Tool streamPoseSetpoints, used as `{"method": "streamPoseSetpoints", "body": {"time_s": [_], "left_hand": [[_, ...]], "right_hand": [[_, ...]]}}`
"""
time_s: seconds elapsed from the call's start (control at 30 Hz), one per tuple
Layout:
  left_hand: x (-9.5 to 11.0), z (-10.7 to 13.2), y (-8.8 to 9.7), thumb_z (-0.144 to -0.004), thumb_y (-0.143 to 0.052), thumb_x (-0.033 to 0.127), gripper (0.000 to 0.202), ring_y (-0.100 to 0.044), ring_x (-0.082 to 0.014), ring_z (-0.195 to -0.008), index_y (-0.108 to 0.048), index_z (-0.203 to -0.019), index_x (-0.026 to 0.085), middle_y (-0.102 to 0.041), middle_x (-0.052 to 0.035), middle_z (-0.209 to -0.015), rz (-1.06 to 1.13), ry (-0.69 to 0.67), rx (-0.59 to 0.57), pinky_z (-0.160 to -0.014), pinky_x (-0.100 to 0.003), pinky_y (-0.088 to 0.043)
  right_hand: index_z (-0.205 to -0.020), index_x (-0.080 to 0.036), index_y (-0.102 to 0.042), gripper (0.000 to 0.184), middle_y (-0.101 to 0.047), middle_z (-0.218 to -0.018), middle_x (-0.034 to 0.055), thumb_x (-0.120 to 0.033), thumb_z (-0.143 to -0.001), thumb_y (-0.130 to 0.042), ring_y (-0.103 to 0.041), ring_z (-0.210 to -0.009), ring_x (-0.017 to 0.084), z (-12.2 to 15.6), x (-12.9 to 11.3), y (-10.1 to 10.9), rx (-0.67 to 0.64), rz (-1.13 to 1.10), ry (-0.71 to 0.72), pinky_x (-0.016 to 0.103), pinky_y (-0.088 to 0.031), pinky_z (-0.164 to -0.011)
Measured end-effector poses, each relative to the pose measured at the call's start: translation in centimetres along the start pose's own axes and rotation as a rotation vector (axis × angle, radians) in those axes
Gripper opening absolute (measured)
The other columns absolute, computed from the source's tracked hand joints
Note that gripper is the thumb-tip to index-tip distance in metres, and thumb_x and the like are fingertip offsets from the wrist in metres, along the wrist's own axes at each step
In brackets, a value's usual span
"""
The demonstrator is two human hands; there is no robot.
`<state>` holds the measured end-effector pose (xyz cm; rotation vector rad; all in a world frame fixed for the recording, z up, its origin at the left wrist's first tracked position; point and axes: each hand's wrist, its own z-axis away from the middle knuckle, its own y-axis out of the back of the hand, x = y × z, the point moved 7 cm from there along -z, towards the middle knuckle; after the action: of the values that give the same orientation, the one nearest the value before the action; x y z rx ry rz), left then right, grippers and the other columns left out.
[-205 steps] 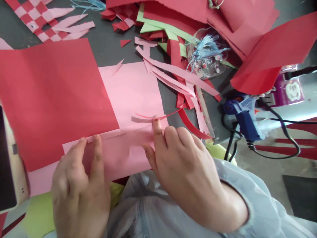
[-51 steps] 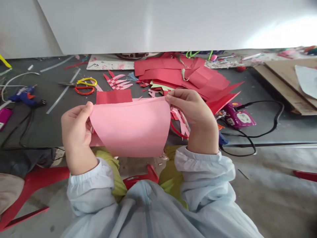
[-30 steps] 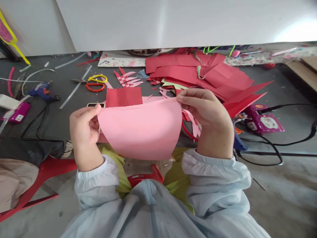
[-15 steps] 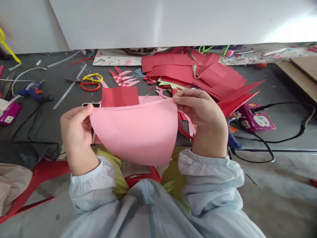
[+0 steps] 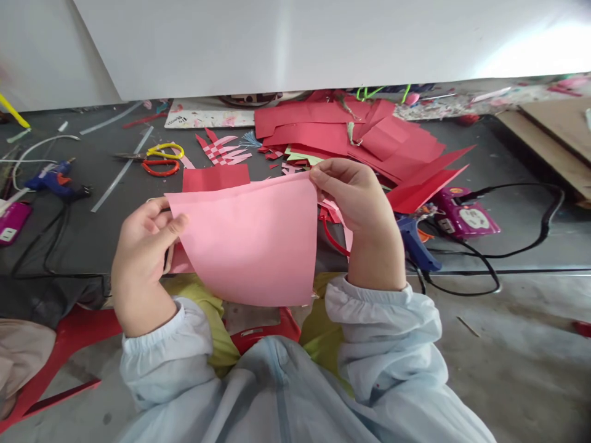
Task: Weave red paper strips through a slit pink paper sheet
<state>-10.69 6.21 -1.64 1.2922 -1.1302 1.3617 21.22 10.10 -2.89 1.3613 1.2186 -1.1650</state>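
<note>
A sheet of pink paper hangs between my hands, above the table's front edge. My left hand pinches its left side near the upper corner, thumb on the near face. At the upper right corner my right hand grips it between thumb and fingers. Behind the sheet lies a piece of red paper, its lower part hidden. A woven red-and-pink paper piece with loose strips rests beyond that. To its left are scissors with one yellow and one red handle.
Stacked red paper covers the back middle of the dark table. Blue glue guns lie at the left and right, with black cables. A purple power box and cardboard are farther right.
My left thumb has slid inward and down over the sheet's near face. The sheet's left corner now stands free above it. The view has shifted slightly, and my right hand keeps its pinch.
</note>
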Motion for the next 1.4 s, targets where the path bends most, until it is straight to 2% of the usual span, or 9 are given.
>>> {"method": "streamPoseSetpoints", "body": {"time_s": [0.1,0.2,0.4,0.57,0.8,1.0,1.13,1.2,1.4], "left_hand": [[-0.7,0.2,-0.4,-0.048,-0.098,0.034,0.051,-0.07,-0.0221,-0.07,-0.081,-0.094,0.016,-0.078,-0.0087,-0.081,-0.082,0.075,-0.081,-0.06,-0.031,-0.057],[-0.3,0.3,-0.4,-0.047,-0.098,0.033,0.039,-0.068,-0.021,-0.068,-0.081,-0.079,0.018,-0.075,-0.0052,-0.071,-0.133,0.036,-0.03,-0.06,-0.03,-0.056],[1.8,0.5,0.7,-0.057,-0.091,0.023,0.022,-0.067,-0.0155,-0.073,-0.08,-0.076,0.022,-0.076,0.0006,-0.076,-0.016,-0.3,0.278,-0.076,-0.03,-0.056],[3.6,1.5,2.5,-0.067,-0.085,0.018,0.011,-0.067,-0.0147,-0.082,-0.075,-0.071,0.02,-0.073,0.0049,-0.074,0.12,-0.598,0.548,-0.092,-0.033,-0.054],[6.3,3.7,2.9,-0.072,-0.072,0.013,0.011,-0.07,-0.0218,-0.095,-0.072,-0.081,0.02,-0.077,0.0007,-0.089,0.161,-0.852,0.619,-0.097,-0.041,-0.055],[8.2,4.8,1.4,-0.08,-0.061,0.028,0.012,-0.068,-0.0231,-0.097,-0.065,-0.088,0.02,-0.07,-0.0009,-0.084,-0.006,-0.973,0.742,-0.093,-0.042,-0.054],[8.0,4.6,0.0,-0.081,-0.065,0.03,0.015,-0.061,-0.0194,-0.086,-0.072,-0.081,0.017,-0.061,-0.0031,-0.081,-0.221,-1.122,0.854,-0.088,-0.038,-0.051],[7.8,4.5,-2.1,-0.086,-0.058,0.033,0.025,-0.056,-0.0177,-0.075,-0.078,-0.084,0.019,-0.056,-0.0034,-0.074,-0.49,-1.297,0.804,-0.079,-0.037,-0.048],[3.7,3.4,-8.3,-0.093,-0.059,0.018,0.027,-0.058,-0.0181,-0.081,-0.082,-0.089,0.032,-0.068,-0.0036,-0.08,-1.034,-1.379,0.149,-0.08,-0.036,-0.046]], "right_hand": [[-0.073,-0.024,-0.061,0.028,-0.049,-0.06,-0.0055,-0.046,-0.076,-0.078,-0.042,-0.053,0.008,-0.1,-0.3,0.5,0.11,-0.016,0.06,0.026,-0.038,-0.053],[-0.079,-0.025,-0.061,0.028,-0.054,-0.064,-0.0044,-0.048,-0.08,-0.075,-0.049,-0.058,0.01,0.0,-0.7,1.0,0.213,0.005,0.128,0.026,-0.043,-0.058],[-0.101,-0.026,-0.061,0.025,-0.064,-0.085,-0.0003,-0.043,-0.086,-0.071,-0.062,-0.074,0.013,0.3,-1.2,1.7,0.361,0.09,0.201,0.029,-0.049,-0.069],[-0.093,-0.025,-0.061,0.012,-0.059,-0.078,-0.0014,-0.035,-0.088,-0.065,-0.058,-0.065,0.011,0.6,-1.8,1.1,0.346,0.001,0.221,0.027,-0.049,-0.065],[-0.087,-0.024,-0.062,0.013,-0.061,-0.075,-0.0013,-0.035,-0.084,-0.067,-0.057,-0.062,0.011,0.6,-1.9,0.7,0.319,-0.023,0.194,0.026,-0.048,-0.06],[-0.086,-0.022,-0.063,0.01,-0.063,-0.073,-0.002,-0.032,-0.083,-0.064,-0.056,-0.06,0.009,0.4,-1.6,0.3,0.277,-0.042,0.166,0.025,-0.046,-0.059],[-0.086,-0.022,-0.062,0.011,-0.062,-0.071,-0.0031,-0.033,-0.082,-0.062,-0.057,-0.062,0.009,0.3,-2.1,-0.4,0.21,-0.08,0.182,0.023,-0.046,-0.059],[-0.087,-0.021,-0.063,0.012,-0.063,-0.069,-0.0026,-0.032,-0.084,-0.06,-0.057,-0.06,0.009,0.3,-2.2,-0.9,0.132,-0.112,0.189,0.024,-0.046,-0.059],[-0.09,-0.019,-0.066,0.019,-0.071,-0.076,0.0015,-0.023,-0.091,-0.047,-0.058,-0.058,0.011,-0.1,-0.3,-0.2,-0.016,0.115,0.025,0.026,-0.044,-0.06]]}}
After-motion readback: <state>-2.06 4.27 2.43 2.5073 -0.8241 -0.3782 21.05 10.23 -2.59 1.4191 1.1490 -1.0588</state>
